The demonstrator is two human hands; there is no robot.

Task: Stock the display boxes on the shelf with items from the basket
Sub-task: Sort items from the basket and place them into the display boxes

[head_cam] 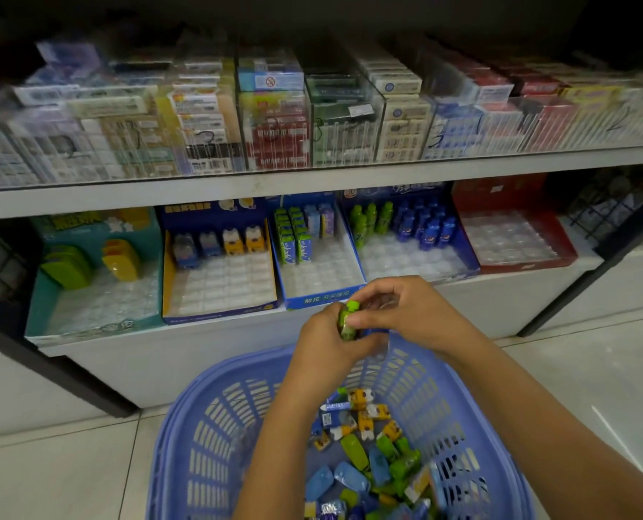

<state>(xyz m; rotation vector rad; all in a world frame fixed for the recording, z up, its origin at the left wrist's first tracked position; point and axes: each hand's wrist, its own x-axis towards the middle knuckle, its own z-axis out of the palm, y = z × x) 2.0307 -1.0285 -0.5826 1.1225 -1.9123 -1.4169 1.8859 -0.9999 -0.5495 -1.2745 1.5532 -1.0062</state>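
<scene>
Both hands are meeting above the far rim of the blue basket (pixel 215 425). The left hand (pixel 325 347) is gripping a small green item (pixel 348 319) from below, while the right hand (pixel 399 313) is pinching its upper end.

Directly behind, the middle blue box (pixel 323 299) is carrying white Chinese print on its front lip (only partly legible). The green packs (pixel 288 242) inside are bearing slanted lettering too small to read.

Handwritten numerals are showing on the clear dividers (pixel 207 144) of the upper shelf, a "3" among them.

Mixed items (pixel 368 456) in green, blue and yellow are lying in the basket, with both forearms crossing over them.

Four more boxes are standing alongside: teal box (pixel 98 326), yellow-edged box (pixel 218 312), bottle box (pixel 406 260), red box (pixel 526 262).
</scene>
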